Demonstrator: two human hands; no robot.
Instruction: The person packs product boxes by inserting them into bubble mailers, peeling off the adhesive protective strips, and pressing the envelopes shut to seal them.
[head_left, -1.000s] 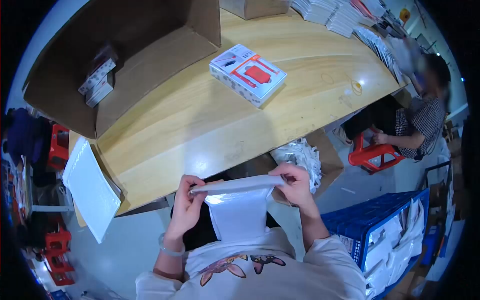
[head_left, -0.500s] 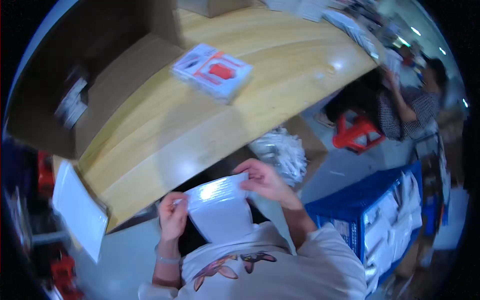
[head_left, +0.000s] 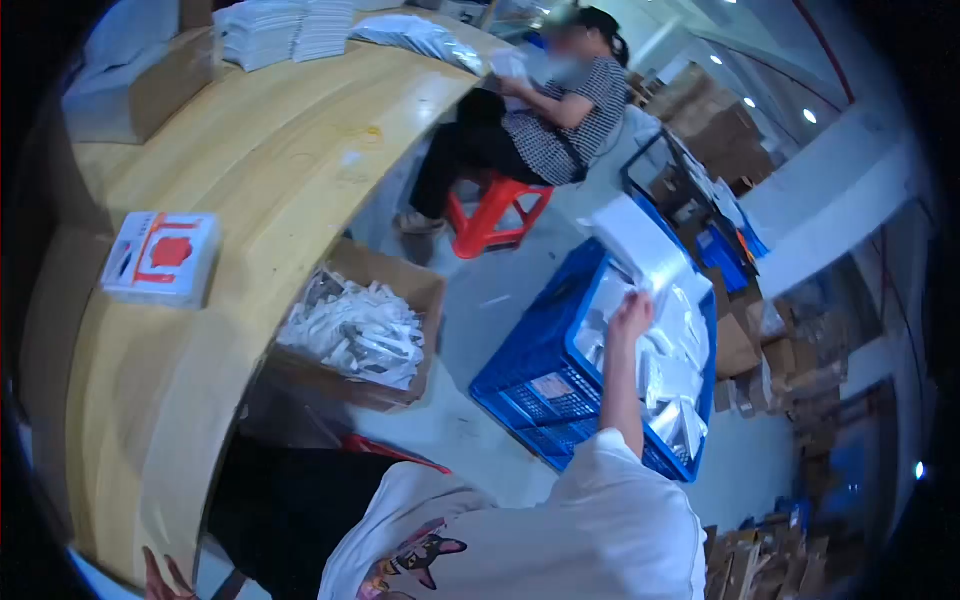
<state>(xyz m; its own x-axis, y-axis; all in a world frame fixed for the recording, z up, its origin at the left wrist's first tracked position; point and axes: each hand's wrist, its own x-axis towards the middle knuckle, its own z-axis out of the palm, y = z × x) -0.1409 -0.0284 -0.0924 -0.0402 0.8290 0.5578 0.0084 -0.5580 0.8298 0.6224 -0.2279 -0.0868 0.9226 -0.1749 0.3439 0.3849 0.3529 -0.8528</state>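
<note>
My right hand (head_left: 632,314) is closed on the lower edge of a shiny white packet (head_left: 640,238), which hangs above a blue plastic crate (head_left: 545,400). Inside the crate lie several similar white packets (head_left: 672,375), piled loosely. At the bottom left, my left hand (head_left: 165,580) shows only its fingers, spread apart beside the near end of the wooden table (head_left: 280,205). On the table lies a white box with an orange-red print (head_left: 162,258), away from both hands.
A cardboard box (head_left: 432,335) full of white strips stands on the floor between table and crate. Beyond it, another person (head_left: 565,115) sits on a red stool (head_left: 500,212) holding something white. Stacked white packets (head_left: 285,35) and an open carton (head_left: 150,95) occupy the table's far end.
Both hands were holding the packet in front of my body. My left hand has let go and moved to the table; my right hand has carried the packet over the crate. My view has swung right.
</note>
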